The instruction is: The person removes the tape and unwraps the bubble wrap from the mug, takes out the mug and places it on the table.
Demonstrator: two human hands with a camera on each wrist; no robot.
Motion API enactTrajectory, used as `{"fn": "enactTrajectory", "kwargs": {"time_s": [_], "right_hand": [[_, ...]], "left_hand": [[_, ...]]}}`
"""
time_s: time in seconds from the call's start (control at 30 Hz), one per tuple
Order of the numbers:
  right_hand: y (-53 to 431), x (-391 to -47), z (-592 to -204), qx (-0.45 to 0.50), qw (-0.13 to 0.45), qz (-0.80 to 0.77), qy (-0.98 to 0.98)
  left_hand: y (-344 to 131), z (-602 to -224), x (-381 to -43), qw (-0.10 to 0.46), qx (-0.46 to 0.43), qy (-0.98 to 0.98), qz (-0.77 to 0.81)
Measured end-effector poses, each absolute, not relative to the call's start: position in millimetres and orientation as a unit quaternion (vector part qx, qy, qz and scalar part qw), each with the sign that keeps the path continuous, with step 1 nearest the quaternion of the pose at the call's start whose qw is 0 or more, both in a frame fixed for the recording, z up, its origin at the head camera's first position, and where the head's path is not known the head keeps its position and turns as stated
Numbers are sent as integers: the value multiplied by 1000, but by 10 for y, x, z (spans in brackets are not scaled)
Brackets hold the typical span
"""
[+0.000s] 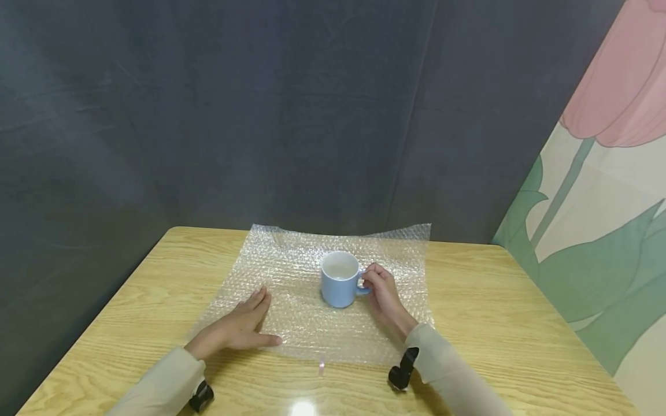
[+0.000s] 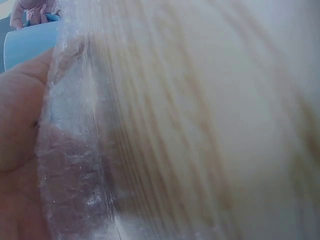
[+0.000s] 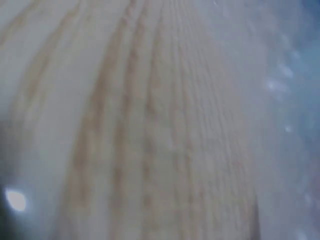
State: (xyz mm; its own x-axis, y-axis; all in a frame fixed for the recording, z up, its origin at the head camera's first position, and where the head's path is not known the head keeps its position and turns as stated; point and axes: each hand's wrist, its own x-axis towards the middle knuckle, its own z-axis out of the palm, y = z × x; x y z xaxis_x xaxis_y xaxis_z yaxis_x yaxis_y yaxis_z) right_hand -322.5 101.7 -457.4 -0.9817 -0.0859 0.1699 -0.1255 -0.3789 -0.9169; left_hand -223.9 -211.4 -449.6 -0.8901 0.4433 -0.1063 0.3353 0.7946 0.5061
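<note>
A light blue mug (image 1: 338, 290) with a pale inside stands upright on a sheet of clear bubble wrap (image 1: 296, 326). Its handle points right, and my right hand (image 1: 384, 294) pinches that handle. To the mug's left, my left hand (image 1: 241, 325) rests on the bubble wrap with fingers straight and thumb spread. Part of the blue mug (image 2: 32, 44) shows at the upper left of the left wrist view, beyond the left palm (image 2: 22, 120). The right wrist view is blurred, with tabletop and some bubble wrap in it; the right hand cannot be made out there.
The bubble wrap covers the middle of a wood-grain table (image 1: 478, 323), its far corners curling up at the back edge. A dark curtain (image 1: 291, 115) hangs behind. On the right is a flower-patterned cloth (image 1: 598, 231). Dark wrist devices (image 1: 403, 370) sit at both sleeves.
</note>
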Motion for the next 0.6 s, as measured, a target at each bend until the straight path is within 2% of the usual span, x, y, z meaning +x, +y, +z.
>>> {"fn": "enactTrajectory", "kwargs": {"time_s": [0.6], "right_hand": [[1268,-3081,-4370,133,33,823,-551]], "left_hand": [[-2093,-4457,-2222,113,203,941,248]]}}
